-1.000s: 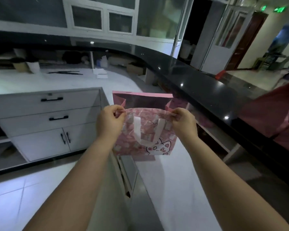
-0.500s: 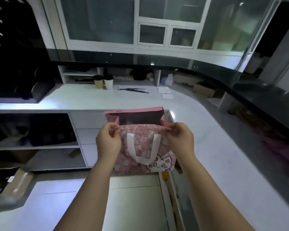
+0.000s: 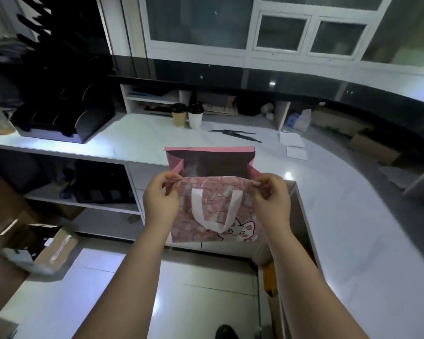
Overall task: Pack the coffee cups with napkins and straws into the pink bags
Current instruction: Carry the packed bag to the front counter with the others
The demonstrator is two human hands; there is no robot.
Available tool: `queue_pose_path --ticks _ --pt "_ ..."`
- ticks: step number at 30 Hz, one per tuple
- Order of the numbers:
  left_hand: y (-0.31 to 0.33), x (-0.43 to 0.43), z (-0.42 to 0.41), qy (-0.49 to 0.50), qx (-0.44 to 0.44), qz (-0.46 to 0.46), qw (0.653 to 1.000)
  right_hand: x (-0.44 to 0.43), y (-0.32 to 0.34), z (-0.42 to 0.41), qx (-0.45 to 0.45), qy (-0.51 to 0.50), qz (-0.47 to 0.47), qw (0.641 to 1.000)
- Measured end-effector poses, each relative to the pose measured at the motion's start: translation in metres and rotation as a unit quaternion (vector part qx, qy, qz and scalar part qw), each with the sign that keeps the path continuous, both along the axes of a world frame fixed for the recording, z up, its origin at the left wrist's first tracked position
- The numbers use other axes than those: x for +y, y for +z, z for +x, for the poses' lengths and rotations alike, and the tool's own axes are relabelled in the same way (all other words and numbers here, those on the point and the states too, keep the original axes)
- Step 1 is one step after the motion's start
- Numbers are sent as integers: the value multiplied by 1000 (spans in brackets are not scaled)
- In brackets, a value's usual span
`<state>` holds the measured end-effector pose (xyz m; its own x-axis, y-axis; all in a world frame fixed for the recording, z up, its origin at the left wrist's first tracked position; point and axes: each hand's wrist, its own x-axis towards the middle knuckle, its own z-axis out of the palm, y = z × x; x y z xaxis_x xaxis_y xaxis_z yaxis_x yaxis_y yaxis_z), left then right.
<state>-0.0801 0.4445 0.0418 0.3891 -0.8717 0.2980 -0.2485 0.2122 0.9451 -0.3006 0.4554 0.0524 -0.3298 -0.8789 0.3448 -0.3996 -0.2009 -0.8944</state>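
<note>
I hold a pink paper bag with a white handle and a cat drawing in the air in front of me, its mouth pulled open. My left hand pinches the left corner of the near rim. My right hand pinches the right corner. Far behind the bag, two lidded coffee cups stand side by side on the white counter: a brown cup and a white cup. Black straws lie to their right, and white napkins lie further right.
A black file rack stands at the counter's left end. Cardboard boxes sit on the curved right part under a black upper ledge. An open box lies on the floor at left. Shelves run below the counter.
My view has swung left, from the right counter and cabinets toward the cups. The bag stays held open between both hands and now sits nearer the counter with the cups.
</note>
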Motion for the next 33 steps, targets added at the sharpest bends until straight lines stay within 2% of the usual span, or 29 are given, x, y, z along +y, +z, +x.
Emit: queue_pose_path --ticks 6,11,18,28,31,33 --pt "-6 -94 -48 31 46 21 998 -101 -9 -48 23 45 9 999" --pt "12 -168 -63 56 43 -24 997 -186 8 -68 12 61 -61 996" --pt "26 -263 -60 62 55 -60 995 -280 7 -62 4 65 -88 994" --pt "-10 -399 -7 -10 43 -32 999 -393 -26 -18 34 32 -68 997" --pt "-20 -423 10 -65 39 -23 997 -412 -28 -8 54 25 -89 994" --pt "-19 -436 21 -124 24 -51 991 -423 -22 -4 55 16 -114 992"
